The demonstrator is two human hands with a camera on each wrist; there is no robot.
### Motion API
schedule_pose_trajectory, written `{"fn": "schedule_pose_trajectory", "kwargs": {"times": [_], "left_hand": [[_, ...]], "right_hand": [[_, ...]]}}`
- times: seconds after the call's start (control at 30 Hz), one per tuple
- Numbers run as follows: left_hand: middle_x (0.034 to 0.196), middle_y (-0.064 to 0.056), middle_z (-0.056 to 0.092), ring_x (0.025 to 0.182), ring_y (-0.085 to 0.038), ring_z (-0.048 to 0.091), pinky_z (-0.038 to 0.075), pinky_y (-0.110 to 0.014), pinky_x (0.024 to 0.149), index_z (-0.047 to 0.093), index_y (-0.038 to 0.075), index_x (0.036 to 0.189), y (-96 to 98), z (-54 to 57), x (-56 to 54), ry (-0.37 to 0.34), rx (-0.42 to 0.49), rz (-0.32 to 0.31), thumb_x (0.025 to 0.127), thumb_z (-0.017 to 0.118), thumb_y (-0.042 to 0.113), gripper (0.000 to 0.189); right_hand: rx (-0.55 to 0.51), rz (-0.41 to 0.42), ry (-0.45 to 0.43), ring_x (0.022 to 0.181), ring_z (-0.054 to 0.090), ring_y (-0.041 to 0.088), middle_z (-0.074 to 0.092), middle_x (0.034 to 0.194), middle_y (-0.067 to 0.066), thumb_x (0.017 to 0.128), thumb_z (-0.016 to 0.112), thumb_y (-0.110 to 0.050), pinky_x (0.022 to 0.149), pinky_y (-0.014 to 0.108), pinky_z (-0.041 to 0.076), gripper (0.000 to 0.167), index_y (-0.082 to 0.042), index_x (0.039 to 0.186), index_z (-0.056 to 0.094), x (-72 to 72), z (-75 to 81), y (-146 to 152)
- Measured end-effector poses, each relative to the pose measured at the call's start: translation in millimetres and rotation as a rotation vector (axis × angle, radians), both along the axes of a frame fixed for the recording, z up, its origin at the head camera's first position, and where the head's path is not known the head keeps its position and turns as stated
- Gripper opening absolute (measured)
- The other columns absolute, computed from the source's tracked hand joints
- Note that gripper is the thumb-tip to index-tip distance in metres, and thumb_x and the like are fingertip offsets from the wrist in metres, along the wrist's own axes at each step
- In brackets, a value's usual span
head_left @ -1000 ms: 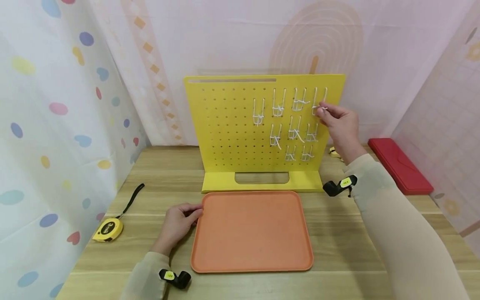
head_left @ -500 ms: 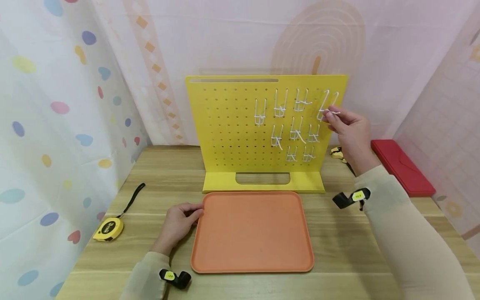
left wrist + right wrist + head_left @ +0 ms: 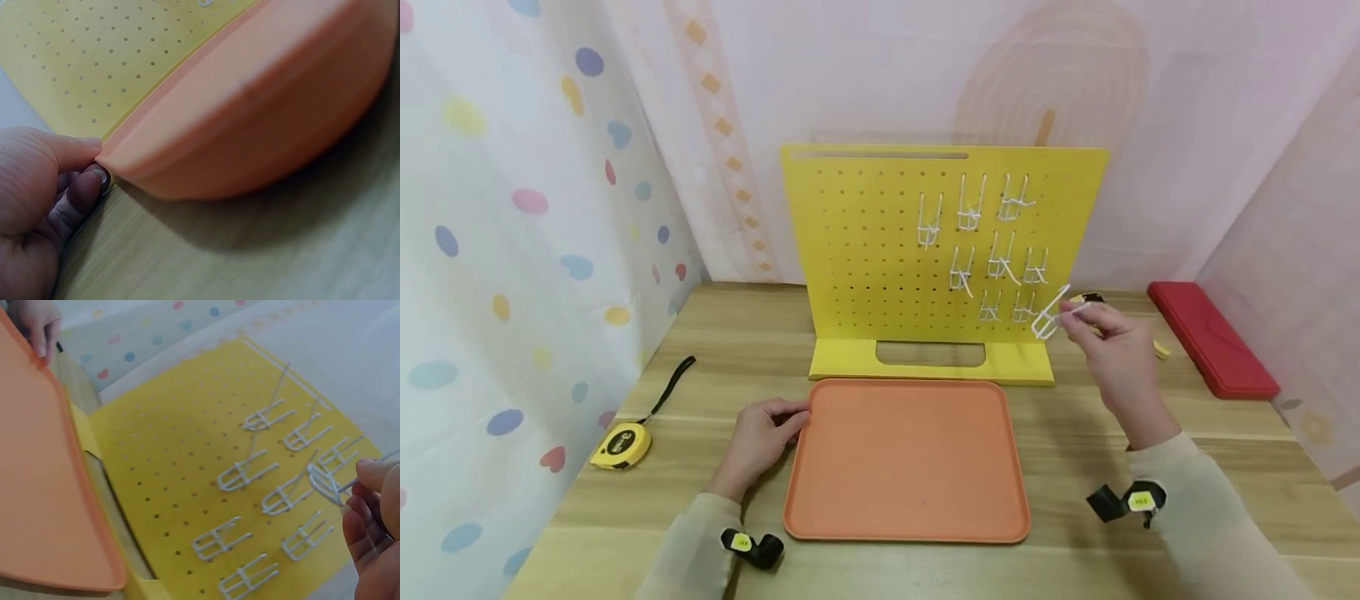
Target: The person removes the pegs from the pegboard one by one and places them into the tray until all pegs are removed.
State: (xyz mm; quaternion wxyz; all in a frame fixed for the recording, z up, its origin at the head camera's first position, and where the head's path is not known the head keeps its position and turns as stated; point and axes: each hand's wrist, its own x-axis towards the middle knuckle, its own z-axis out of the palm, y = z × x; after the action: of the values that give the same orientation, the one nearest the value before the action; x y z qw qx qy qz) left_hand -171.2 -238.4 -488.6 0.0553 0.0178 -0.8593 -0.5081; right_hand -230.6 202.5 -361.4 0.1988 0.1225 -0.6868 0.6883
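Note:
My right hand (image 3: 1123, 358) pinches a white wire pegboard hook (image 3: 1045, 323) by its prong, in the air just right of the board's lower corner. The hook is tilted and apart from the yellow pegboard (image 3: 861, 250). Several similar hooks (image 3: 240, 472) hang on the board's right half. With thumb and fingers, my left hand (image 3: 758, 442) grips the left rim of an orange tray (image 3: 910, 458) lying in front of the board. In the left wrist view, the thumb (image 3: 78, 152) is on top of the tray's edge, with fingers below.
A yellow tape measure (image 3: 623, 446) with a black strap lies at the left of the wooden table (image 3: 715, 325). At the right is a red case (image 3: 1213, 337). A yellow and black object (image 3: 1088, 297) behind the right hand is partly hidden. Curtains surround the table.
My right hand has drawn the top-right hook off the pegboard and brought it down and to the right. The left hand keeps its hold on the tray; the head view has shifted slightly.

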Motion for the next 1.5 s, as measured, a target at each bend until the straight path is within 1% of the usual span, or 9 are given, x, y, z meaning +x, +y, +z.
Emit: {"fn": "schedule_pose_trajectory", "kwargs": {"times": [0.1, 0.17, 0.33, 0.43, 0.53, 0.7, 1.0, 1.27, 1.5], "left_hand": [[0.094, -0.010, 0.071, 0.068, -0.015, 0.064, 0.054, -0.027, 0.060, 0.075, 0.007, 0.105, 1.0, 2.8, -0.2, 0.015, -0.010, -0.013, 0.090, 0.070, 0.013, 0.017], [0.094, -0.010, 0.071, 0.068, -0.015, 0.064, 0.054, -0.027, 0.060, 0.075, 0.006, 0.105, 1.2, 3.3, 0.1, 0.017, -0.019, -0.016, 0.090, 0.069, 0.013, 0.018], [0.095, -0.010, 0.071, 0.069, -0.015, 0.065, 0.055, -0.027, 0.060, 0.075, 0.006, 0.105, 0.3, 2.5, -0.4, 0.017, -0.010, -0.018, 0.090, 0.069, 0.013, 0.018], [0.095, -0.010, 0.071, 0.069, -0.015, 0.065, 0.055, -0.027, 0.060, 0.075, 0.007, 0.105, -0.3, 1.9, -1.5, 0.020, -0.008, -0.020, 0.090, 0.069, 0.013, 0.017], [0.095, -0.011, 0.071, 0.070, -0.015, 0.065, 0.055, -0.026, 0.060, 0.075, 0.006, 0.105, -0.4, 0.9, -1.5, 0.018, -0.007, -0.020, 0.090, 0.069, 0.013, 0.018], [0.095, -0.012, 0.071, 0.070, -0.013, 0.065, 0.055, -0.026, 0.060, 0.074, 0.004, 0.106, -0.6, 0.8, -1.0, 0.010, -0.004, -0.012, 0.090, 0.070, 0.013, 0.019], [0.093, -0.011, 0.072, 0.069, -0.012, 0.064, 0.054, -0.024, 0.060, 0.075, 0.004, 0.104, 0.6, 2.7, -2.5, 0.010, -0.018, -0.005, 0.089, 0.071, 0.013, 0.018], [0.092, -0.011, 0.071, 0.067, -0.012, 0.063, 0.054, -0.024, 0.059, 0.075, 0.004, 0.102, 1.5, 0.7, -3.0, 0.026, -0.019, -0.008, 0.088, 0.071, 0.013, 0.017], [0.093, -0.009, 0.071, 0.068, -0.013, 0.064, 0.055, -0.026, 0.060, 0.075, 0.007, 0.103, 1.0, 1.1, -3.0, 0.018, -0.037, -0.005, 0.089, 0.070, 0.012, 0.016]], "right_hand": [[0.098, 0.001, -0.037, 0.094, 0.065, 0.005, 0.073, 0.099, -0.002, 0.085, 0.072, -0.002, 0.074, 0.017, 0.053, 0.016, 0.007, 0.099, 0.073, 7.7, -16.5, -7], [0.162, 0.018, -0.074, 0.093, 0.065, 0.003, 0.072, 0.103, 0.003, 0.086, 0.072, -0.007, 0.075, 0.018, 0.053, 0.021, 0.006, 0.102, 0.072, 11.3, -26.9, -16], [0.267, 0.133, -0.148, 0.092, 0.066, 0.005, 0.069, 0.107, 0.018, 0.088, 0.071, -0.010, 0.074, 0.022, 0.054, 0.023, 0.006, 0.104, 0.072, 17.5, -44.5, -55], [0.303, 0.214, -0.132, 0.085, 0.067, 0.011, 0.071, 0.102, 0.017, 0.088, 0.071, -0.009, 0.068, 0.022, 0.054, 0.020, 0.003, 0.103, 0.073, 19.6, -51.7, -83], [0.370, 0.280, -0.099, 0.074, 0.066, 0.016, 0.073, 0.096, 0.009, 0.088, 0.071, -0.013, 0.059, 0.021, 0.051, 0.018, -0.002, 0.102, 0.075, 21.9, -56.7, -111], [0.468, 0.355, -0.059, 0.061, 0.056, 0.016, 0.073, 0.088, 0.004, 0.092, 0.067, -0.015, 0.050, 0.021, 0.042, 0.014, -0.009, 0.101, 0.076, 22.7, -57.5, -150], [0.538, 0.379, -0.072, 0.063, 0.058, 0.011, 0.073, 0.091, 0.000, 0.093, 0.065, -0.014, 0.052, 0.022, 0.047, 0.013, -0.012, 0.099, 0.077, 13.3, -72.3, -189], [0.565, 0.339, -0.060, 0.065, 0.058, 0.006, 0.072, 0.086, -0.007, 0.092, 0.067, -0.016, 0.054, 0.022, 0.047, 0.014, -0.010, 0.099, 0.077, 9.5, -97.3, -198], [0.542, 0.331, -0.087, 0.064, 0.060, 0.007, 0.072, 0.082, -0.003, 0.092, 0.067, -0.016, 0.054, 0.022, 0.048, 0.016, -0.010, 0.104, 0.076, 7.0, -106.3, -198]]}}
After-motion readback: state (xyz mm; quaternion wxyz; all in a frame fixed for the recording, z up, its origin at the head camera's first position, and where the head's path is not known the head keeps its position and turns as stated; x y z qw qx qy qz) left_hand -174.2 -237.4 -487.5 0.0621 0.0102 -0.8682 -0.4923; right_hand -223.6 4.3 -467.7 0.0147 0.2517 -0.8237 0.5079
